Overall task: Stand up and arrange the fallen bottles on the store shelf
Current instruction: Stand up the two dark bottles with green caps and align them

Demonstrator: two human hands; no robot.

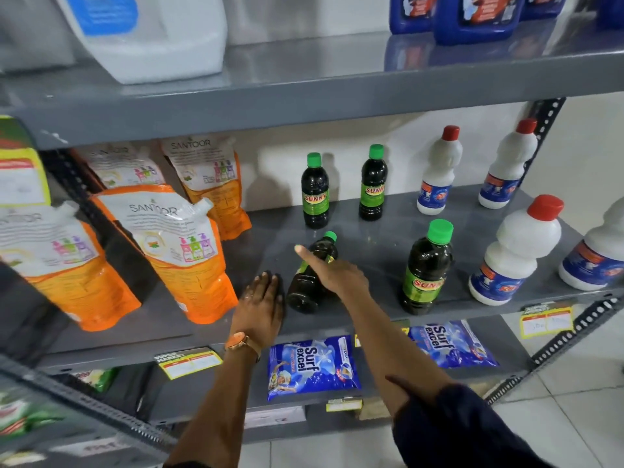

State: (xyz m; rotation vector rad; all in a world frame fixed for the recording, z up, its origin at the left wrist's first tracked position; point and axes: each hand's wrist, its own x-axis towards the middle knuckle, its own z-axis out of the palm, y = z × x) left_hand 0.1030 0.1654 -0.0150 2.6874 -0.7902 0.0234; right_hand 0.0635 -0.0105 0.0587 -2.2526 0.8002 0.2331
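Observation:
A dark bottle with a green cap point(309, 282) lies on its side on the grey middle shelf point(381, 241), cap pointing to the back. My right hand point(332, 270) rests over its middle, fingers wrapped on it and one finger stretched out to the left. Flat on the shelf just left of the bottle's base is my left hand point(261, 304), fingers apart and holding nothing. Three matching bottles stand upright: two at the back point(315, 194) point(373, 185) and one at the front right point(426, 268).
Several white bottles with red caps point(515, 251) stand at the right of the shelf. Orange refill pouches point(175, 251) lean at the left. Large white and blue jugs fill the shelf above point(472, 15). Blue detergent packets point(312, 366) lie on the shelf below.

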